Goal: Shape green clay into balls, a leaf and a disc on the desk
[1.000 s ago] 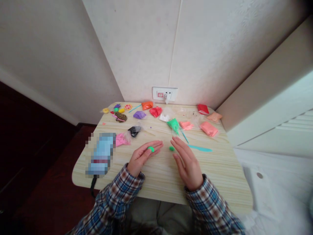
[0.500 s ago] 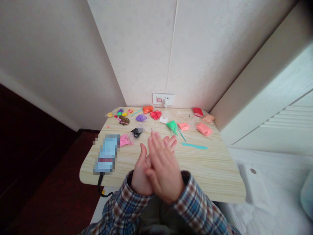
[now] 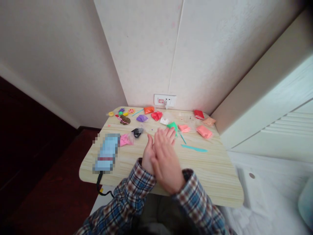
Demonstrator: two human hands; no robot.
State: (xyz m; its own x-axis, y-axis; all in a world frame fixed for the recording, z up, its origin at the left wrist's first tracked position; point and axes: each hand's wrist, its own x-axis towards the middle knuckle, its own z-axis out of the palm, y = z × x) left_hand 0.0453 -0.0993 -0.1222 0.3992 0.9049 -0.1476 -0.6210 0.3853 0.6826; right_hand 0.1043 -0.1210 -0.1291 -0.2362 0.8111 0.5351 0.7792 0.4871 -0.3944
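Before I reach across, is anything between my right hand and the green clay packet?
Yes: your left hand, its fingers showing beyond your right hand, partly hides the green clay packet.

Hands (image 3: 168, 164): two are overlapping.
Coloured bags (image 3: 204, 132): eleven are lying; two left of the fingers (image 3: 160, 143), five beyond them, four beyond and right.
Blue sticks (image 3: 183, 138): two are lying, one just right of the fingers, one beyond and left.
Blue knife (image 3: 194, 148): one is lying right.
Small shaped pieces (image 3: 131, 111): at least six are clustering beyond, to the left.
Phone (image 3: 107, 151): one is lying left.
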